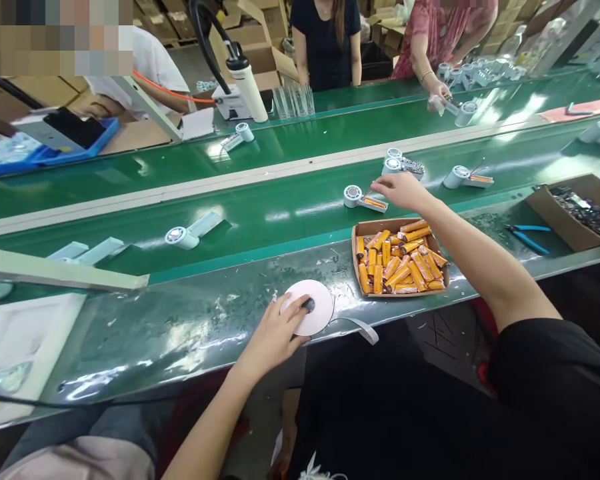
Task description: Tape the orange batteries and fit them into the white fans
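My left hand rests on a white roll of tape at the near edge of the bench, one finger stuck in its centre hole; a loose strip of tape trails off to the right. My right hand reaches out over the green conveyor belt, fingers pinched at a small white fan unit with an orange battery in its open handle. Just below that arm sits a cardboard tray full of several orange batteries.
More white fan units lie along the belt. Blue pliers and a cardboard box of dark parts sit at the right. A white tray is at the left. Other people work across the far belt.
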`<state>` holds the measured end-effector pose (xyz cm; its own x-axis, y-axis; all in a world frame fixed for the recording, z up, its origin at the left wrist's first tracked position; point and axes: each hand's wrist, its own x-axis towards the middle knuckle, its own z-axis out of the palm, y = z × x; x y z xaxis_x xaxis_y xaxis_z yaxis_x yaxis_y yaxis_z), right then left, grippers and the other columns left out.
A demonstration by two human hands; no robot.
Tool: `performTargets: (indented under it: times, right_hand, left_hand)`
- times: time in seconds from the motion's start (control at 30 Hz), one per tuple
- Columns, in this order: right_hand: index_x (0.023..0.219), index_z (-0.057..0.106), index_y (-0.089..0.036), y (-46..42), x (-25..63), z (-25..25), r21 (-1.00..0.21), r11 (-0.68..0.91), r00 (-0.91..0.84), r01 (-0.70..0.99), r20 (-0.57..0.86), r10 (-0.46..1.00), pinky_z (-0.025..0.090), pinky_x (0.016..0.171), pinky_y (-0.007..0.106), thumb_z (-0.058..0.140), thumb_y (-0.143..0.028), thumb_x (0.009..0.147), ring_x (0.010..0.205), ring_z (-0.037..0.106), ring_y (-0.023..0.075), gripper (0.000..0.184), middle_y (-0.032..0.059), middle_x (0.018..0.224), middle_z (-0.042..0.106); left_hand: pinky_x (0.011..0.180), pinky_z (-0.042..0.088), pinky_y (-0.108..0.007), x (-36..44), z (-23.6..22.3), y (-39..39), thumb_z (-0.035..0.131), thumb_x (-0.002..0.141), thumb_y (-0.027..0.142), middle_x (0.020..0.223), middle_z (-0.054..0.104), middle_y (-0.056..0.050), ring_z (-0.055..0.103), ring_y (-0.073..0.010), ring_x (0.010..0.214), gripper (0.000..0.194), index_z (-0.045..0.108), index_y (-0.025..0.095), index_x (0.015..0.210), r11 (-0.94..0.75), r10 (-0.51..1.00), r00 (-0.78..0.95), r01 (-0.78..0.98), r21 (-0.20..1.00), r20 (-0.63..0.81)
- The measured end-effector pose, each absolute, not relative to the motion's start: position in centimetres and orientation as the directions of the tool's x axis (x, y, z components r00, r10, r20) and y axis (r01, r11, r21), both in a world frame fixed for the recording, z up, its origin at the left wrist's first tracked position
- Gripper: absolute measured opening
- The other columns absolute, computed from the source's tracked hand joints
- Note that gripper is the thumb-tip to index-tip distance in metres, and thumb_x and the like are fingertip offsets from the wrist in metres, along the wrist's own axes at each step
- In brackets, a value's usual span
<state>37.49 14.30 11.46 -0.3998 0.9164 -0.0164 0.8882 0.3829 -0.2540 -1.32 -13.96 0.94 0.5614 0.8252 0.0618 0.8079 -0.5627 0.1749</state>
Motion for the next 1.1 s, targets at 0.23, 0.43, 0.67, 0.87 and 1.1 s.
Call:
performTargets:
  times: [0.23, 0.43, 0.67, 0.87, 1.1]
  right_hand:
    - [0.133, 0.078, -0.015, -2.5, 35.4, 11.6, -0.865, 0.223, -0.701, 0.449, -0.187, 0.688, 0.052, 0.067, 0.029, 0.054, -0.072, 0.107, 0.067, 0.070, 0.0189, 0.066, 0.0036, 0.076, 0.079]
    - [0.075, 0.075, -0.017, -10.5, 33.8, 8.5, -0.958, 0.091, -0.863, 0.272, -0.201, 0.463, 0.038, 0.052, 0.026, 0.059, -0.068, 0.108, 0.049, 0.053, 0.0124, 0.064, 0.0002, 0.056, 0.064]
    - [0.108, 0.085, -0.024, -10.9, 36.6, 6.6, -0.651, 0.566, -0.832, 0.506, -0.196, 0.519, 0.047, 0.065, 0.031, 0.062, -0.053, 0.111, 0.070, 0.073, 0.0223, 0.037, 0.0053, 0.081, 0.081]
    - [0.135, 0.078, -0.018, -5.6, 36.4, 8.6, -0.298, 0.366, -0.381, 0.882, 0.006, 0.924, 0.052, 0.102, 0.050, 0.062, -0.049, 0.109, 0.118, 0.071, 0.0385, 0.044, 0.0183, 0.119, 0.083]
    - [0.111, 0.085, -0.024, -3.4, 34.9, 8.4, -0.310, 0.229, -0.279, 0.923, -0.126, 0.952, 0.048, 0.106, 0.054, 0.076, -0.044, 0.098, 0.120, 0.070, 0.0386, 0.026, 0.0119, 0.108, 0.084]
  left_hand:
    - [0.115, 0.054, -0.058, 2.5, 3.3, -12.7, 0.086, 0.094, 0.046, 0.126, 0.076, -0.018, 0.057, -0.0423, 0.141, 0.057, 0.064, 0.016, 0.137, -0.566, 0.693, 0.345, 0.804, 0.181, 0.633]
    - [0.123, 0.044, -0.071, 5.1, 3.1, -11.0, 0.087, 0.090, 0.041, 0.123, 0.076, -0.014, 0.053, -0.0432, 0.147, 0.049, 0.064, 0.024, 0.129, -0.633, 0.653, 0.313, 0.725, 0.270, 0.690]
    - [0.117, 0.054, -0.064, 4.1, -0.7, -12.2, 0.083, 0.093, 0.040, 0.136, 0.069, -0.017, 0.048, -0.0424, 0.153, 0.051, 0.061, 0.023, 0.136, -0.352, 0.874, 0.051, 0.754, 0.555, 0.484]
    - [0.120, 0.051, -0.064, 5.1, -2.2, -13.9, 0.081, 0.093, 0.038, 0.136, 0.068, -0.017, 0.046, -0.0415, 0.154, 0.051, 0.060, 0.024, 0.138, -0.308, 0.890, -0.007, 0.728, 0.612, 0.455]
    - [0.120, 0.048, -0.068, 6.1, -1.4, -14.0, 0.082, 0.091, 0.035, 0.133, 0.070, -0.014, 0.051, -0.0430, 0.149, 0.049, 0.061, 0.025, 0.134, -0.382, 0.865, 0.082, 0.747, 0.544, 0.495]
